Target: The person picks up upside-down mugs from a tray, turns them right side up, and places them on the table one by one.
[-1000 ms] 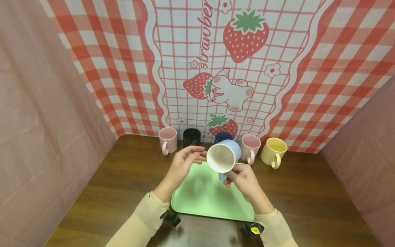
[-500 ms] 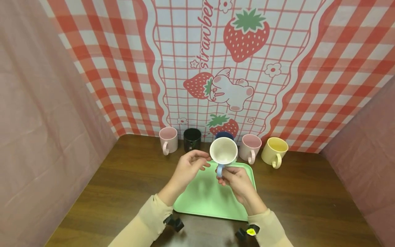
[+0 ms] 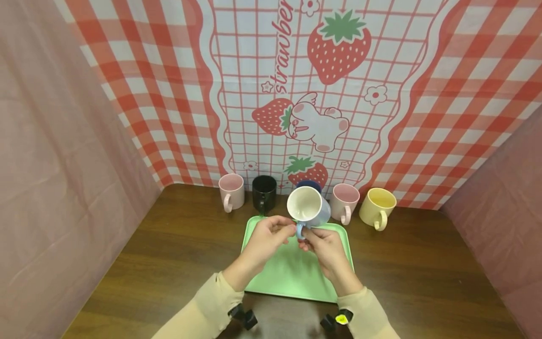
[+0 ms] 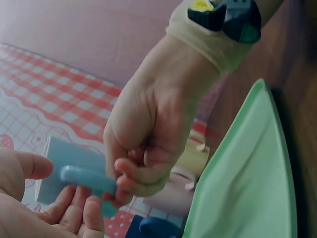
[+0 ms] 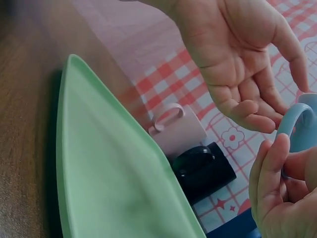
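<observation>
A light blue mug with a white inside is held up over the green tray, its mouth tipped toward me and its handle pointing down. My right hand pinches the handle between thumb and fingers. From the other side comes my left hand, its fingertips right at the handle and the mug's side. In the left wrist view this left hand has thumb and fingers apart, with the mug between them and no curl round it.
Along the back of the wooden table stand a pink mug, a black mug, a second pink mug and a yellow mug. A dark blue mug is mostly hidden behind the light blue one. A strawberry-print cloth hangs behind.
The light blue mug has turned and dropped slightly, its handle swinging to the left. My left hand has moved right and down to the handle. The right hand has shifted slightly left, keeping its pinch.
</observation>
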Motion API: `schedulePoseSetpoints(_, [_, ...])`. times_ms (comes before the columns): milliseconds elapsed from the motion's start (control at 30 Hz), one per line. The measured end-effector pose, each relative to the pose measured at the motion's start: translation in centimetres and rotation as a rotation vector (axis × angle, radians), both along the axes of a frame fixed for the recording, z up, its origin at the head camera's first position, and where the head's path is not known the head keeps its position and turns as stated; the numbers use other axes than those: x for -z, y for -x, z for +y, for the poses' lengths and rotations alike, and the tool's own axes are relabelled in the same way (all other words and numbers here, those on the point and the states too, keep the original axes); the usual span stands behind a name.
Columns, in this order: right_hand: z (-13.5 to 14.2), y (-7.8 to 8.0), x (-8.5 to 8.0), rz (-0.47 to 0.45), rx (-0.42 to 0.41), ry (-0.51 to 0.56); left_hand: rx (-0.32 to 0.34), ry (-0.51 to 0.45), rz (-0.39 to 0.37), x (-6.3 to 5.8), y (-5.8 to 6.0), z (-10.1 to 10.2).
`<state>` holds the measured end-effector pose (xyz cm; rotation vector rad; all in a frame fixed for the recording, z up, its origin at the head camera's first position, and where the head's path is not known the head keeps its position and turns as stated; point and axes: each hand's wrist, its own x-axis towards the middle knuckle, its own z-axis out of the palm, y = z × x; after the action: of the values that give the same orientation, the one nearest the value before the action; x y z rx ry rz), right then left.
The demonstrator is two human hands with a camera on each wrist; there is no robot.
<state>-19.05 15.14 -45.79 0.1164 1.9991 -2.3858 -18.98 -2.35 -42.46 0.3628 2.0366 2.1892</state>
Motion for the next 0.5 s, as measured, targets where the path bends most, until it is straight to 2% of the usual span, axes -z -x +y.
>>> schedulePoseSetpoints(167, [-0.6,-0.4,-0.1,0.02,0.013,-0.046,0.017,-0.016,-0.031,0.0,-0.6,0.5])
schedulePoseSetpoints(300, [-0.9,-0.6,-0.2,0.019,0.018,-0.072,0.004,-0.043,-0.053,-0.2,-1.0,0.8])
schedulePoseSetpoints(500, [-1.2,-0.8,-0.3,0.02,0.014,-0.091,0.017,-0.062,-0.063,-0.2,-1.2,1.0])
